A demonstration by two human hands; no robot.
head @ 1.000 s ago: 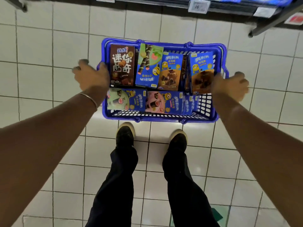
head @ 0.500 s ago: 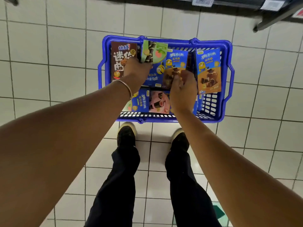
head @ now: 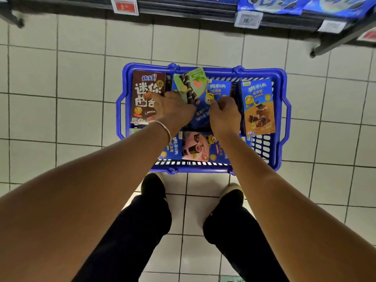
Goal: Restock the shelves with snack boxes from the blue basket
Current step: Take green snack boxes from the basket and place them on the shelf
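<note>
**Both hands in the basket, on the middle boxes**

Nearest me, under my wrists, a pink box (head: 195, 147) lies flat against the near wall of the blue basket (head: 283, 119), which sits on the floor tiles (head: 61, 78) just beyond my shoes (head: 152, 185).

My arms reach down and forward, nearly straight. My left hand (head: 173, 110) rests knuckles-up, fingers curled over the edge of the green-and-blue box (head: 191, 86), which tilts up beyond my fingertips. My right hand (head: 224, 115) is clenched on the blue box (head: 219, 88) beside it. Outside my left fingers stands a brown box (head: 145, 96); outside my right, another blue box (head: 258, 104).

These look like light, stiff cartons, easily dented; I judge pinching the long side edges safest.

Farthest off, the shelf (head: 203, 13) with its price tags (head: 247, 20) waits.
</note>
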